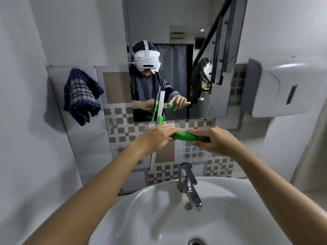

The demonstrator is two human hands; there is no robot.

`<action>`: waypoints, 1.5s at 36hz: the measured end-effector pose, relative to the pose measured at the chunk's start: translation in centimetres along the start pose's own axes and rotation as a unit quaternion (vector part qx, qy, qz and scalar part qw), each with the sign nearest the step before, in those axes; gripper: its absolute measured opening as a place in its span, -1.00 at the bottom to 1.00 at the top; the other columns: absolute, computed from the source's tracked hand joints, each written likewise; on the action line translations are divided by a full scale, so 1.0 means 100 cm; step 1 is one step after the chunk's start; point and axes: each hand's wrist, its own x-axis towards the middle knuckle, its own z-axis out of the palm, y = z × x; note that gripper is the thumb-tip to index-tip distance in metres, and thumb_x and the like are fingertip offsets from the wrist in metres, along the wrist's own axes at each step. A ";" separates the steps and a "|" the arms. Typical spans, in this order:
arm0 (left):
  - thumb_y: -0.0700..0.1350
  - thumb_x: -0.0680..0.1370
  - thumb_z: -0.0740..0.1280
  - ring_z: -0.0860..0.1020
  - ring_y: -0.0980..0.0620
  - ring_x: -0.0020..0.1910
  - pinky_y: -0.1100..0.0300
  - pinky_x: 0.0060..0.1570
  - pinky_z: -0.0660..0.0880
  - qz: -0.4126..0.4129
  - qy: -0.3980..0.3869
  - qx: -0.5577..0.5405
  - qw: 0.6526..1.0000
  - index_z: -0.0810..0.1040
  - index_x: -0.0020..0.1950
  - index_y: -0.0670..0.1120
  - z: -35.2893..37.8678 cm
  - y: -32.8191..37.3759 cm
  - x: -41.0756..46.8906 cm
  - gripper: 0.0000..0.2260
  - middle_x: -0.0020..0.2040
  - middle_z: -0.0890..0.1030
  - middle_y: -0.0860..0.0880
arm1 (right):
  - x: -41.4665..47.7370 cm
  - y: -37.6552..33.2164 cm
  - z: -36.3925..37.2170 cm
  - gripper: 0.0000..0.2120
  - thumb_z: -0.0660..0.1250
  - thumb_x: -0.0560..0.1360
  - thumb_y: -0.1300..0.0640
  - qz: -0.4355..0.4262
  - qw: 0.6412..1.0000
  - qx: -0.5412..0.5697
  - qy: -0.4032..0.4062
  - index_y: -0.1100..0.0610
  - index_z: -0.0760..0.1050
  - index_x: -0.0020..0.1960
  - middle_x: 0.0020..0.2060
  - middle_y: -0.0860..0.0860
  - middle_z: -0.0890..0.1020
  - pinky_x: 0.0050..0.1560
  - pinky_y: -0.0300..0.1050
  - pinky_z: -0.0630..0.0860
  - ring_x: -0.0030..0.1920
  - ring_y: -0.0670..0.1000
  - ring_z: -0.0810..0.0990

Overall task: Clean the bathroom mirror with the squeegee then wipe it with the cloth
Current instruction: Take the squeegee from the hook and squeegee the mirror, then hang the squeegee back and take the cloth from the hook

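A green squeegee with a white blade is held in front of the tiled wall, just below the bathroom mirror. Its blade stands nearly upright, and the upper end overlaps the mirror's bottom edge. My right hand grips the handle's dark end. My left hand holds the squeegee where the handle meets the blade. A dark blue checked cloth hangs on the wall to the left of the mirror.
A white washbasin with a chrome tap sits right below my arms. A grey paper dispenser is fixed to the wall at the right. A small hook sits under the cloth.
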 end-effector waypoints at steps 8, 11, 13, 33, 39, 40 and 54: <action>-0.19 0.54 0.28 0.54 -0.02 0.07 0.08 0.10 0.50 -0.103 0.015 -0.106 0.989 0.43 0.30 -0.09 -0.009 -0.006 -0.037 -0.68 0.18 0.57 -0.07 | 0.017 -0.027 0.000 -0.62 0.28 0.46 -0.16 -0.058 0.986 -0.129 0.092 -0.19 0.43 0.27 -0.11 -0.11 0.63 -0.35 -0.20 0.38 -0.15 -0.05 0.53; -0.16 0.52 0.31 0.54 -0.01 0.09 0.19 0.08 0.46 -0.130 0.075 -0.115 0.982 0.44 0.29 -0.13 -0.012 -0.006 -0.050 -0.67 0.19 0.57 -0.08 | 0.023 -0.037 0.009 -0.64 0.41 0.37 -0.10 -0.065 0.977 -0.094 0.180 0.02 0.59 0.12 -0.08 -0.06 0.65 -0.10 -0.02 0.53 -0.04 0.01 0.55; -0.15 0.51 0.32 0.55 -0.03 0.08 0.17 0.08 0.48 -0.151 0.107 -0.132 0.974 0.44 0.29 -0.16 -0.012 -0.006 -0.059 -0.65 0.17 0.58 -0.10 | 0.030 -0.044 0.015 -0.61 0.44 0.33 -0.09 -0.055 0.967 -0.097 0.227 0.10 0.61 0.07 -0.02 0.01 0.63 0.14 0.01 0.44 0.03 0.07 0.55; -0.16 0.52 0.31 0.58 0.04 -0.02 0.19 0.03 0.54 -0.353 0.284 -0.401 0.796 0.46 0.24 -0.10 0.017 -0.020 -0.126 -0.71 -0.02 0.59 -0.03 | 0.096 -0.160 0.085 -0.28 0.35 0.46 0.27 0.085 0.826 0.517 0.208 0.09 0.06 0.50 0.06 0.05 0.57 -0.04 -0.18 0.61 0.03 0.02 0.62; -0.20 0.52 0.31 0.56 0.05 -0.08 0.19 0.00 0.54 -0.380 0.297 -0.422 0.768 0.41 0.32 -0.10 0.031 -0.034 -0.149 -0.63 -0.05 0.58 -0.04 | 0.112 -0.173 0.113 -0.28 0.37 0.44 0.29 0.085 0.828 0.530 0.162 0.03 0.10 0.48 0.03 0.04 0.60 -0.02 -0.04 0.63 0.01 0.02 0.63; -0.19 0.52 0.31 0.55 0.04 -0.10 0.18 -0.02 0.53 -0.383 0.299 -0.425 0.764 0.41 0.33 -0.09 0.034 -0.036 -0.153 -0.62 -0.06 0.57 -0.05 | 0.114 -0.175 0.118 -0.28 0.37 0.44 0.29 0.085 0.829 0.531 0.154 0.03 0.10 0.48 0.04 0.06 0.60 -0.03 -0.03 0.63 0.00 0.02 0.64; -0.18 0.51 0.34 0.57 0.23 -0.07 0.33 -0.08 0.53 -0.462 0.281 -0.437 0.719 0.38 0.34 -0.01 0.083 -0.052 -0.210 -0.60 0.01 0.58 0.00 | 0.121 -0.191 0.198 -0.29 0.36 0.43 0.33 0.102 0.839 0.532 0.049 0.03 0.13 0.47 0.05 -0.01 0.54 0.03 -0.23 0.56 0.07 -0.03 0.57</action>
